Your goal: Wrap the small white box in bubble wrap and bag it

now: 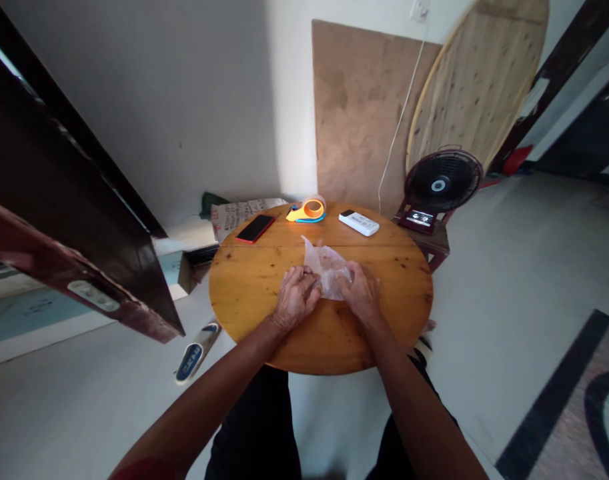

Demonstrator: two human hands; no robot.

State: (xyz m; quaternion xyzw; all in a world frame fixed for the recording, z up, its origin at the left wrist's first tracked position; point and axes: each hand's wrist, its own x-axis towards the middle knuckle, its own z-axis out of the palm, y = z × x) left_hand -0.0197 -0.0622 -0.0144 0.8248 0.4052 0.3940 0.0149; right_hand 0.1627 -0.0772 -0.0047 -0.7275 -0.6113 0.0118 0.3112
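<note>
Head view: translucent wrap [329,261] is held just above or on the round table [401,293], near its middle. Left edge is gripped by curled fingers of the left hand [298,293]; right side is pinched by thumb and fingers of the right hand [363,291]. Whether anything is contained in the wrap cannot be told. Tape roll [323,201] is seated in the yellow dispenser [299,215], flanked by phone [255,229] and remote [359,223]. Sack [240,215] is partly hidden behind the table; contents not visible.

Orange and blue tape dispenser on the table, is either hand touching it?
No, the left hand and right hand are on the crumpled, translucent plastic sheet instead.
</note>
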